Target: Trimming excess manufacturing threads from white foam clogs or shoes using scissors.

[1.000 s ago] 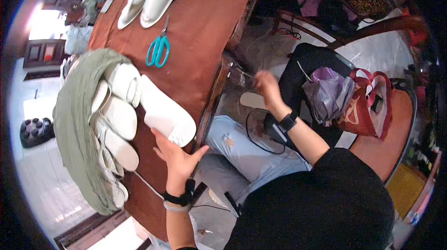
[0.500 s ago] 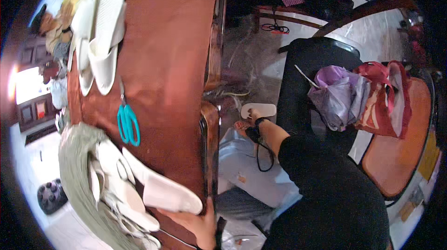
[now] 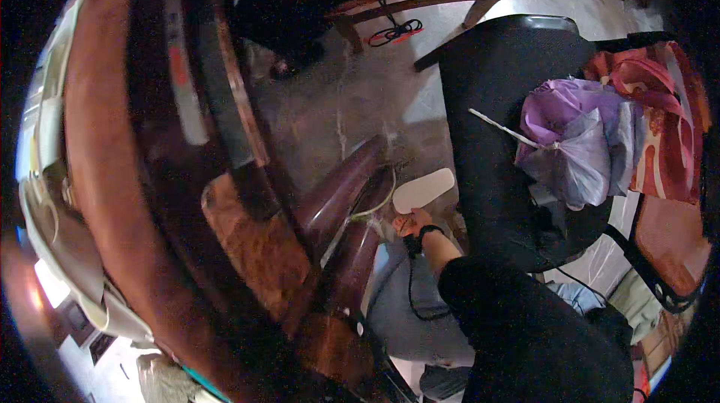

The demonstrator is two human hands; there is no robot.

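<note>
Fingers of the right hand (image 3: 412, 222) grasp a white slipper sole (image 3: 423, 189) beside a bag-laden black chair (image 3: 487, 148).

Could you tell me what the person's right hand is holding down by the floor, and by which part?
The right hand holds a flat white slipper sole by its near, narrow end. The left hand is out of view.

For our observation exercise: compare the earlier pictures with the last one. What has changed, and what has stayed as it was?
The right hand has reached down beside the table leg to a white slipper sole on the floor. The left hand, earlier at the slippers on the table, is out of view. The purple bag on the black chair stayed put.
</note>
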